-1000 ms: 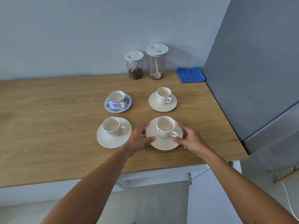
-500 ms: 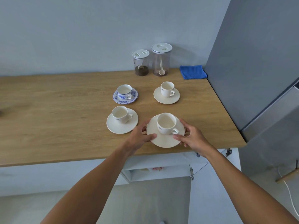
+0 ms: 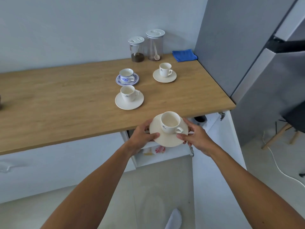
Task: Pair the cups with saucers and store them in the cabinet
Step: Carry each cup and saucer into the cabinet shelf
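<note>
**Head view**

Your left hand (image 3: pixel 142 136) and right hand (image 3: pixel 196 138) grip opposite sides of the cream saucer (image 3: pixel 166 141). Thumbs lie on top of the rim and fingers curl beneath. The cup (image 3: pixel 170 123) stands upright on the saucer between your hands, with its handle toward your right thumb. The pair is in the air just off the front edge of the countertop (image 3: pixel 99 129), above the open cabinet (image 3: pixel 165 156).

**Step in hand** (judged to be lowering the pair into the cabinet)
- Keep the saucer level, because the cup probably sits loose and may slide if tilted.
- Lower both hands at the same rate.
- Keep your thumbs on the rim, clear of the cup's base.

**Edges and room**
- The countertop edge lies directly beyond your fingers. Drop below it before moving forward, so that the cup's rim passes underneath.
- The cabinet door (image 3: pixel 163 187) stands open beneath your wrists.
- A hinge (image 3: pixel 191 151) sits just below your right hand.
- Small wrapped items (image 3: pixel 156 149) lie on the shelf under your hands. How much free shelf remains is hidden.
- Three other cup-and-saucer pairs (image 3: pixel 129 100) stand on the countertop beyond your hands, out of the likely path.
</note>
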Available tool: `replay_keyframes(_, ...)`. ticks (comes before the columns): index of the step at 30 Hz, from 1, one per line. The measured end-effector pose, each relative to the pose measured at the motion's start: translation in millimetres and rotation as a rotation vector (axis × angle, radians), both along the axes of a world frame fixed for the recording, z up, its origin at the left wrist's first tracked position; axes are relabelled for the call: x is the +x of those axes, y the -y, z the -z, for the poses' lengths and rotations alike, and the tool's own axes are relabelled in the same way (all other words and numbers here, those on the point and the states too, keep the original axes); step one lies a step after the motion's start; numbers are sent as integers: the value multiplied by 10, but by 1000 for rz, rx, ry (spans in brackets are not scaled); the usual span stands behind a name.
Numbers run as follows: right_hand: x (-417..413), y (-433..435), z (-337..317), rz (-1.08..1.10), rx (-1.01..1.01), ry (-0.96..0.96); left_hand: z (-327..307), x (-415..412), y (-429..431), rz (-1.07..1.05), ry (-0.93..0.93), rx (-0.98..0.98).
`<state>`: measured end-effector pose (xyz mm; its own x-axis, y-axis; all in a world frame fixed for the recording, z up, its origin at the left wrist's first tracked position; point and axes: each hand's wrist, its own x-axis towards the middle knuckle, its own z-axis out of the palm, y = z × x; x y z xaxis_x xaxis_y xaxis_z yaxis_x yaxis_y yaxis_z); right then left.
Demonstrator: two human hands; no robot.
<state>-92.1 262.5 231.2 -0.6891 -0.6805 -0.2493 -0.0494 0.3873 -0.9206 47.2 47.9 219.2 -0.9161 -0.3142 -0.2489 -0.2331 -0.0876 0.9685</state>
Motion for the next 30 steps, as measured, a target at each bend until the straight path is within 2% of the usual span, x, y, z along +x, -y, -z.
replay_keyframes(7,530,-342,182,29,-13,8,216,483,-316,46,-10,76)
replay_keyframes(15,629,-454,773,56,-7,37,817,557,-426,37,8,56)
replay_keyframes(23,122,-219,1860,84,21,45,1861,62,-191,10,20,15)
replay_keyframes(30,-685,106,2959,51,-19,-45,2919,-755,136,0,-8,-28)
